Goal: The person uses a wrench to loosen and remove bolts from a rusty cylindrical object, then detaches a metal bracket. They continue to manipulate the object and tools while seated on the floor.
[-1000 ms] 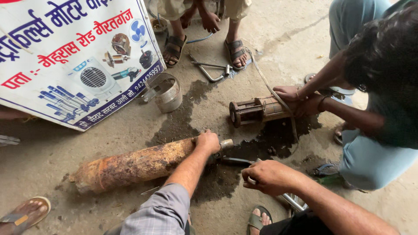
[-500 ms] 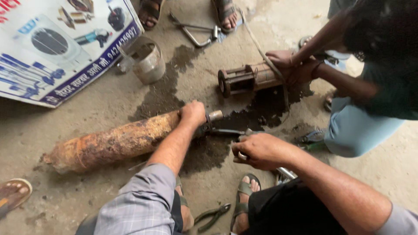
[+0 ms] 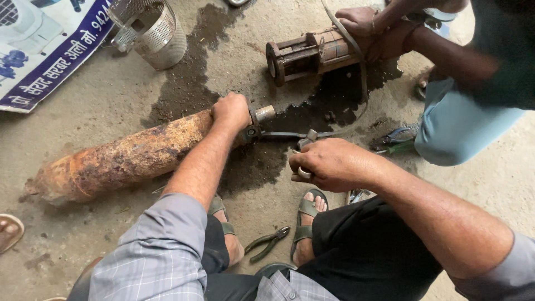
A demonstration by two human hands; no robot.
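Two hands of mine work at one end of the rusty motor, which lies on its side on the wet concrete floor. My left hand is clenched over the motor's right end, just short of the stub shaft that sticks out there. My right hand sits to the right of the motor, fingers curled tight around the handle of a wrench whose head meets the motor's end by the shaft. A ring shows on one finger.

Beyond the motor's shaft end, another person's hands hold a smaller rusty pump section in a dark spill. Up and left of the motor stands a perforated metal strainer, with a printed banner beside it. On the near side of the motor, between my sandalled feet, lie pliers.
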